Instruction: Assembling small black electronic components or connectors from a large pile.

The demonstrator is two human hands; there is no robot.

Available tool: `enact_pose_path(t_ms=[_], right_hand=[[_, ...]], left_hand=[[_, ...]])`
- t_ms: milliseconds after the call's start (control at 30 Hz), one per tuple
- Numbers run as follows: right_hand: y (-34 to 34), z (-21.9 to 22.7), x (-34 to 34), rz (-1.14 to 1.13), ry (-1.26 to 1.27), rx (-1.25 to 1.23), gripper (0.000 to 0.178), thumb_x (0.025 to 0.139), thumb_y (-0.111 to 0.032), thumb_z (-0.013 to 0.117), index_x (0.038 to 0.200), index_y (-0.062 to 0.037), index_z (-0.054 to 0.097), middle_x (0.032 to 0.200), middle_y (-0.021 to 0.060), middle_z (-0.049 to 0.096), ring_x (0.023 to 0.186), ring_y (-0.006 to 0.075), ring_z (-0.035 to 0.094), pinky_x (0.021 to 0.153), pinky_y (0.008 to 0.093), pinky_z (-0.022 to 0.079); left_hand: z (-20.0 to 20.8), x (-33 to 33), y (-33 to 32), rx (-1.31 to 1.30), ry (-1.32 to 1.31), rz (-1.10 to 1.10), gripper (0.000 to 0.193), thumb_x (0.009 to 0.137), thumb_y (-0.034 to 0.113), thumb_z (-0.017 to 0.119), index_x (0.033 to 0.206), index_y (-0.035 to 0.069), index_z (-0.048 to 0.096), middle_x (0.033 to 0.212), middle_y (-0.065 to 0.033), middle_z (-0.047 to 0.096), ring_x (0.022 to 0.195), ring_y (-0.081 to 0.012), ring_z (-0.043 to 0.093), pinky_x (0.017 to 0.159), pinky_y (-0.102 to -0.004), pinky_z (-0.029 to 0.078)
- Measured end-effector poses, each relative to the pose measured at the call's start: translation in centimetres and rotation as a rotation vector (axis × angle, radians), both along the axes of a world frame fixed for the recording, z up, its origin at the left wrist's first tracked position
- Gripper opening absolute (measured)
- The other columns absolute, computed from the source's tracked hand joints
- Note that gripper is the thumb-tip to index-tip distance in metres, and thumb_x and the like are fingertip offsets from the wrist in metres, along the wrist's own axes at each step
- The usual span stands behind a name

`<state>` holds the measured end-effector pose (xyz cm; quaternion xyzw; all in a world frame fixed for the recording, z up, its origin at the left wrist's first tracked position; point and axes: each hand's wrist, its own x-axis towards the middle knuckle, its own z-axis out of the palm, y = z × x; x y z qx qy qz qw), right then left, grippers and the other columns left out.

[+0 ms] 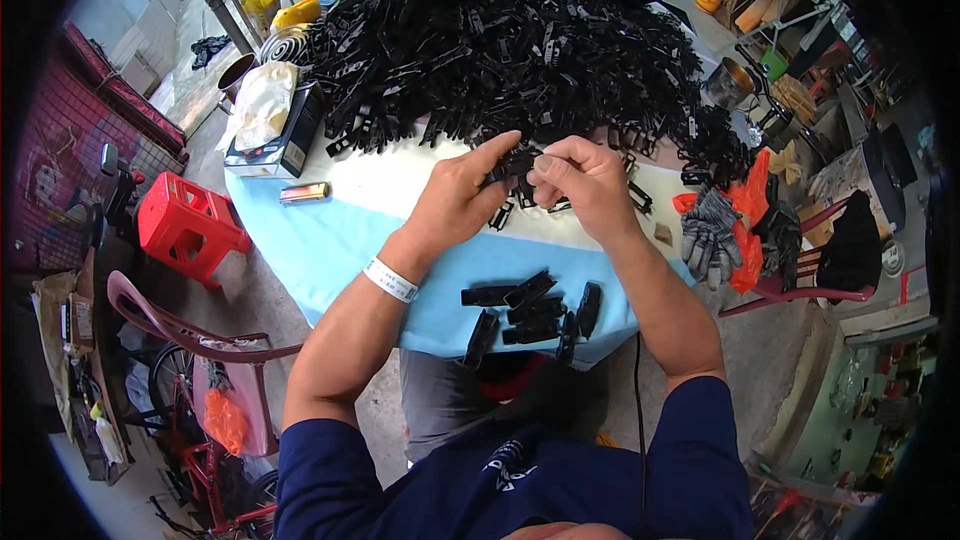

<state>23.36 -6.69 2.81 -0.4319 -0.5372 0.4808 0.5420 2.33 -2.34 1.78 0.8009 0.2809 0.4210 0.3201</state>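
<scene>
Both hands pinch one small black plastic clip (517,165) at the desk's (330,240) centre, left hand (462,195) and right hand (588,180) fingers closed on it; steady alignment looks key, finished pieces (530,312) lying at six o'clock.

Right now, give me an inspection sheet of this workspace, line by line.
Surface: table under a light blue and white cover.
Job's things: big pile of black clips at the far side; a small group of clips at the near edge.
Clutter: box with a bag on it, small bar, grey gloves and orange bag at the right edge.
Grippers: left hand and right hand both pinch one black clip.
Cables: thin black cord by the right forearm.
Surroundings: red stool, pink chair, concrete floor.
</scene>
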Motion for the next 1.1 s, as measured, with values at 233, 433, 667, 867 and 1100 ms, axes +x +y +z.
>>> enact_pose_path(t_ms=[233, 433, 667, 867, 1100], right_hand=[[-0.1, 0.1, -0.5, -0.068, -0.111, -0.002, 0.013, 0.097, -0.013, 0.07, 0.095, -0.0003, 0.07, 0.081, 0.0061, 0.072, 0.064, 0.0097, 0.066, 0.058, 0.0236, 0.056], [-0.1, 0.4, -0.5, -0.078, -0.068, -0.075, 0.013, 0.097, -0.012, 0.07, 0.092, -0.0004, 0.07, 0.078, 0.0054, 0.071, 0.062, 0.0095, 0.066, 0.056, 0.0236, 0.055], [0.2, 0.4, 1.0, -0.111, -0.234, 0.066, 0.02, 0.099, -0.018, 0.07, 0.104, 0.0014, 0.072, 0.082, 0.0045, 0.072, 0.068, 0.0072, 0.065, 0.063, 0.0231, 0.054], [1.7, -0.1, 7.3, -0.449, -0.557, 0.202, 0.021, 0.091, -0.006, 0.07, 0.111, -0.0021, 0.073, 0.095, 0.0051, 0.075, 0.082, 0.0098, 0.07, 0.073, 0.0259, 0.056], [1.3, -0.3, 6.3, -0.171, -1.189, 0.237, 0.028, 0.08, -0.007, 0.069, 0.108, -0.0037, 0.073, 0.1, 0.0121, 0.073, 0.094, 0.0309, 0.069, 0.086, 0.0402, 0.055]], left_hand=[[0.0, 0.1, 0.0, -0.005, 0.067, -0.03, 0.062, 0.084, 0.005, 0.067, 0.144, 0.002, 0.052, 0.1, -0.0237, 0.071, 0.087, -0.0377, 0.071, 0.076, -0.0415, 0.056], [-0.1, 0.2, 0.0, 0.04, 0.054, -0.032, 0.061, 0.085, 0.007, 0.069, 0.143, 0.0, 0.053, 0.104, -0.0242, 0.071, 0.091, -0.0393, 0.071, 0.079, -0.0419, 0.057], [0.0, 0.0, 0.0, -0.151, -0.025, 0.03, 0.043, 0.091, 0.005, 0.064, 0.134, 0.002, 0.063, 0.095, -0.0141, 0.073, 0.082, -0.0182, 0.069, 0.075, -0.0307, 0.055], [-0.4, -0.3, 0.7, -0.384, -0.226, 0.051, 0.017, 0.093, 0.002, 0.06, 0.108, 0.0, 0.07, 0.077, 0.0, 0.062, 0.073, -0.0082, 0.056, 0.068, -0.0234, 0.048], [-0.5, -0.3, 0.6, -0.321, -0.164, 0.054, 0.026, 0.083, 0.0, 0.066, 0.109, 0.0, 0.065, 0.088, -0.0034, 0.067, 0.077, -0.0085, 0.057, 0.072, -0.0255, 0.049]])
